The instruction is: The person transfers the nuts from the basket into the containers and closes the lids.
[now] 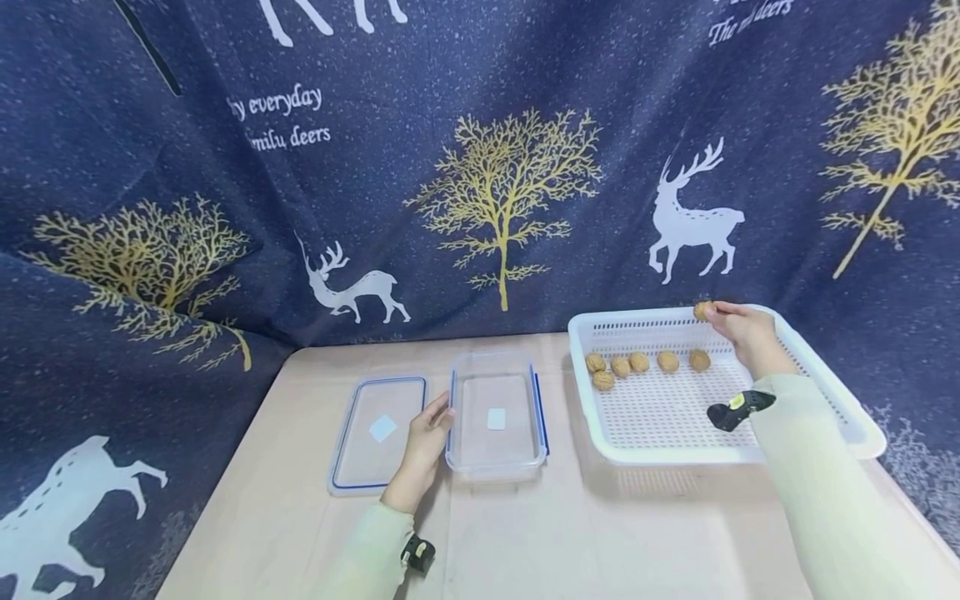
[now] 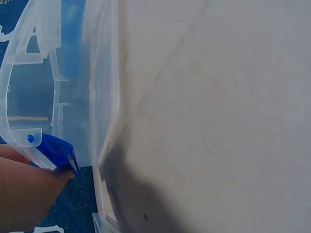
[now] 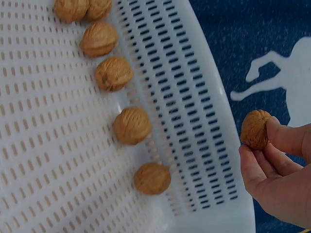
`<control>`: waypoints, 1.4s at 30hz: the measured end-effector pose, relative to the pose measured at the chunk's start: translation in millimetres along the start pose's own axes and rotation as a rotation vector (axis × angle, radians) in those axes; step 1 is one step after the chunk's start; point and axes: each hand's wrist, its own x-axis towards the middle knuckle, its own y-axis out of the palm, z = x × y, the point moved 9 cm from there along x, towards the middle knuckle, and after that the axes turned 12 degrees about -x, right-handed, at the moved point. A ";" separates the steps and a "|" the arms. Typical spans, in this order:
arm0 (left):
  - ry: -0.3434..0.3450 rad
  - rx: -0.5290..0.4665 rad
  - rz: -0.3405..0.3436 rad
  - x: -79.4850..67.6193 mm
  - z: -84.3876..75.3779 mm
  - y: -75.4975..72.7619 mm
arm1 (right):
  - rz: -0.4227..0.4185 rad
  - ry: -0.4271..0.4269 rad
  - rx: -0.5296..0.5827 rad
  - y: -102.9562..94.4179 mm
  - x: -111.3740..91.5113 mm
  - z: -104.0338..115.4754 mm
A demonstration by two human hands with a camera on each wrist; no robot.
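My right hand point(image 1: 746, 337) pinches a walnut point(image 3: 255, 129) between thumb and fingertips, above the far rim of a white perforated basket point(image 1: 675, 454). Several more walnuts point(image 1: 667, 361) lie in the basket along its far side. To the left, my left hand point(image 1: 427, 442) grips the left side of a clear plastic food container point(image 1: 495, 467). In the left wrist view, its thumb and fingers hold the container's edge at a blue latch point(image 2: 58, 150). Inside the open container only a white label point(image 1: 497, 419) shows. Part of the left hand's grip is out of view.
A clear lid point(image 1: 352, 433) with a blue seal lies flat left of the container, partly behind the left hand. All stand on a pale tabletop point(image 1: 570, 533). A dark blue cloth point(image 1: 600, 208) with deer and trees hangs right behind the table.
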 end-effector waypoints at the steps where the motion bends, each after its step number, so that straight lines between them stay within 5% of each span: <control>1: 0.004 0.000 0.003 -0.2 -0.7 0.7 | 0.000 -0.002 0.026 1.1 -0.8 1.8; 11: 0.002 -0.001 0.007 -0.5 -0.3 1.1 | -0.017 -0.072 0.024 17.9 -10.4 26.3; 19: -0.001 0.004 0.022 0.6 2.2 0.0 | 0.063 -0.163 0.195 42.1 -29.8 56.8; 31: -0.014 -0.024 -0.010 1.7 3.2 -0.3 | 0.143 -0.243 0.048 89.5 -66.3 92.1; 42: -0.003 -0.012 -0.006 1.8 1.0 -0.1 | 0.211 -0.321 0.043 139.6 -100.2 112.9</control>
